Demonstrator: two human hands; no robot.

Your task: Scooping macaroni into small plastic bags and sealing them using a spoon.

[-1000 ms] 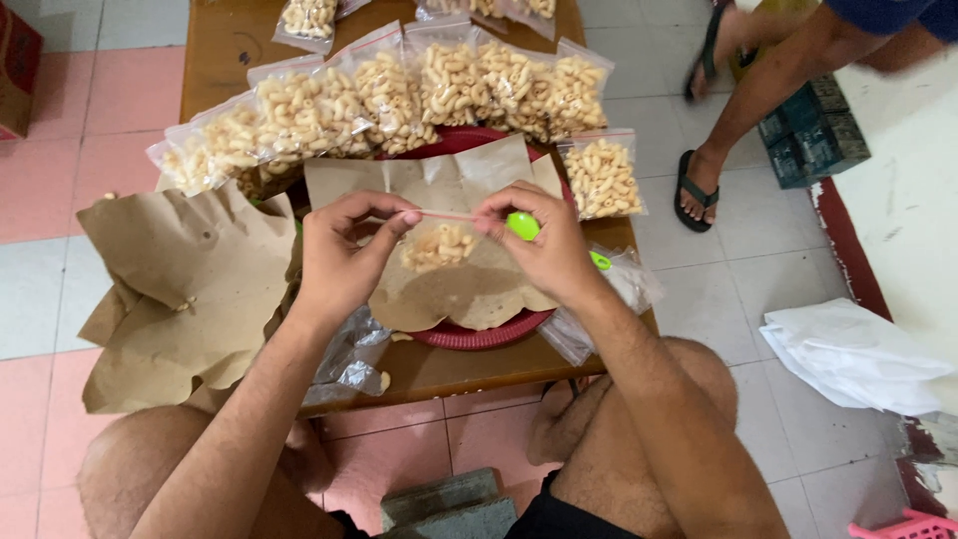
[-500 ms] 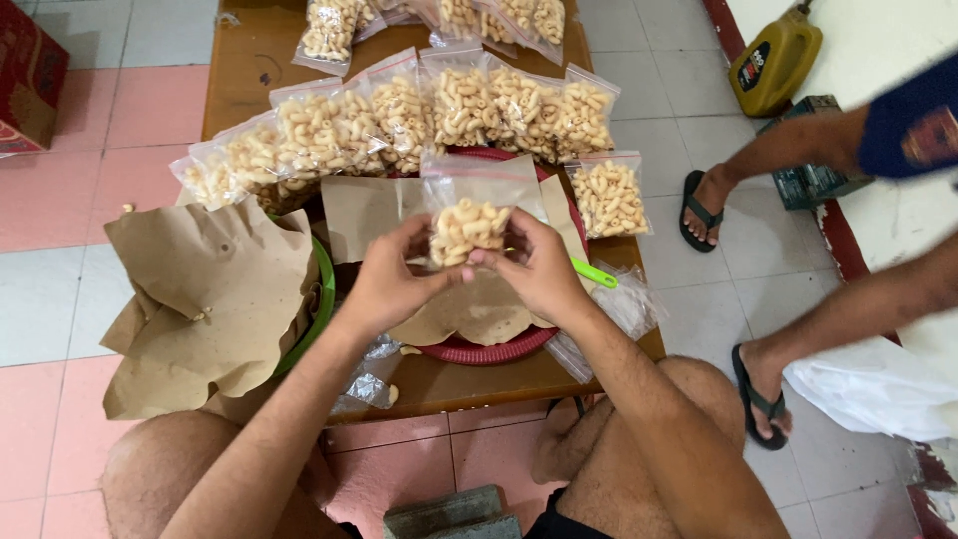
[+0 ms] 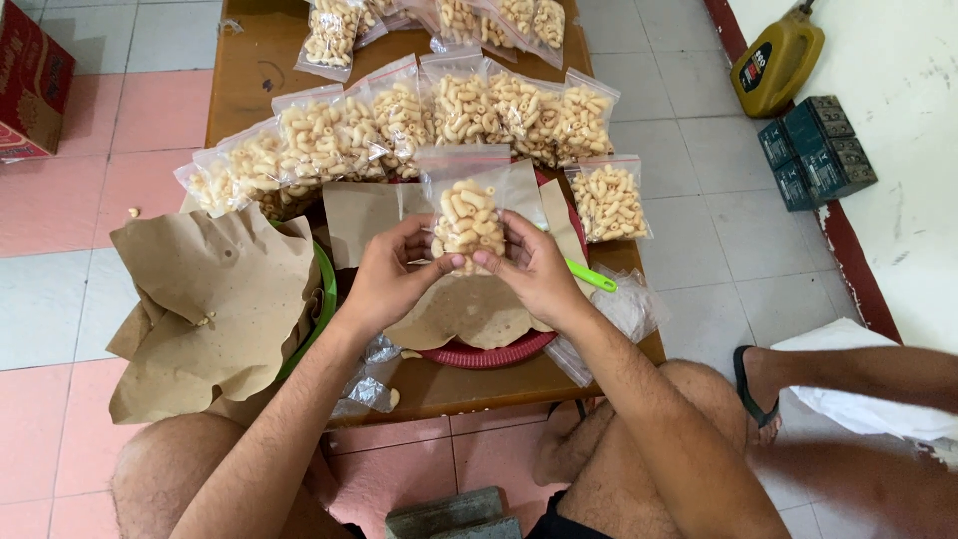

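Head view: left hand [image 3: 384,279] and right hand [image 3: 534,271] each close a grip on a clear snack bag [image 3: 467,205], held upright above the brown-paper-lined red tray [image 3: 489,351] on the bench [image 3: 249,70]. The bag's top looks unsealed; tilting it could likely spill pieces.

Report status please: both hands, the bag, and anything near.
Left hand and right hand grip one clear snack bag, upright above red tray. Filled bags lined up behind. Brown paper at left.

Clear snack bags [image 3: 439,115] line the table, red carton [image 3: 30,85] far left, yellow jug [image 3: 776,62] and dark boxes [image 3: 816,150] right
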